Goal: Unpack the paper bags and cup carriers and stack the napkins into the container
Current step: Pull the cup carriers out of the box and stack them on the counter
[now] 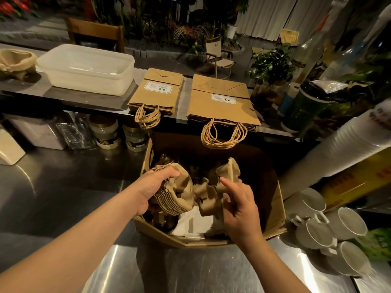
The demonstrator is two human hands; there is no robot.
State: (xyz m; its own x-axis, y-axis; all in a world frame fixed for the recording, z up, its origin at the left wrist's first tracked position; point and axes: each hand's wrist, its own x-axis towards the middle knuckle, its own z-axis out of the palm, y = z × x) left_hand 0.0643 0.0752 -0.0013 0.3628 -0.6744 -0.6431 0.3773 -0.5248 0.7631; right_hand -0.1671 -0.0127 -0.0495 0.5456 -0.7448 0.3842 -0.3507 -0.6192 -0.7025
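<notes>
Cup carriers (176,194), a nested stack of brown pulp trays, sit in the grip of the left hand (151,188), whose fingers curl over the stack's top edge just inside the cardboard box (275,199). The right hand (238,205) holds nothing that I can make out; its index finger points toward a second, looser carrier piece (229,171) while the other fingers hang half-curled. To lift cleanly, I judge the left hand should keep the stack squeezed so the layers do not fan apart, and the right should steady the far end before both rise clear of the box walls. White napkins (193,226) lie on the box bottom, under the carriers. Further out on the raised counter lie two flat piles of paper bags (222,102) and the translucent container (86,68).
</notes>
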